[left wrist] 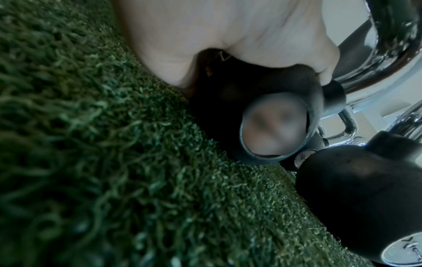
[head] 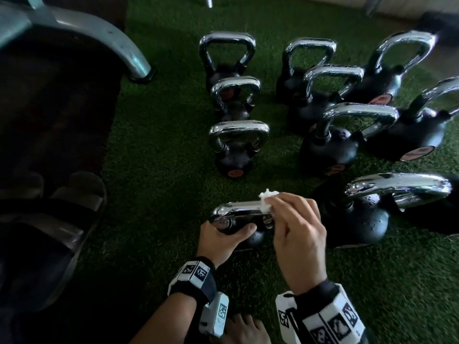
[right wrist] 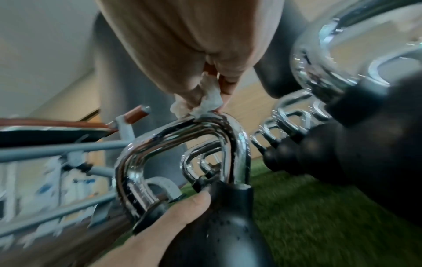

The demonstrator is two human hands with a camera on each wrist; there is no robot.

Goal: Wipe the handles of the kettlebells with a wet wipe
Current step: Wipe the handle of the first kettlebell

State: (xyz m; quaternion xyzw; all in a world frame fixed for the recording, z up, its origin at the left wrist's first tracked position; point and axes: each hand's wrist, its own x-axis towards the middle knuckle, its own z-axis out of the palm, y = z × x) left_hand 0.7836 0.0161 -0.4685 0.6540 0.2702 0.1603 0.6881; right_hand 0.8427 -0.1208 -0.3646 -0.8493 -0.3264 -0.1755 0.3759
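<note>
A small black kettlebell (head: pixel 253 238) with a chrome handle (head: pixel 238 209) stands on green turf closest to me. My left hand (head: pixel 223 234) grips its black body just under the handle's left base, thumb across the front. My right hand (head: pixel 295 219) pinches a crumpled white wet wipe (head: pixel 267 198) and presses it on the top right of that handle. In the right wrist view the wipe (right wrist: pixel 207 103) sits on the handle's bend (right wrist: pixel 228 126), with the left thumb (right wrist: pixel 194 200) below. The left wrist view shows the palm (left wrist: pixel 228 45) on the dark body (left wrist: pixel 228 101).
Several more kettlebells stand beyond: a column of three (head: pixel 238 145) straight ahead and larger ones (head: pixel 330 147) to the right, the closest (head: pixel 365 214) right beside my right hand. A grey machine frame (head: pixel 104 38) and dark mat (head: pixel 54 120) lie left. My bare foot (head: pixel 246 328) is below.
</note>
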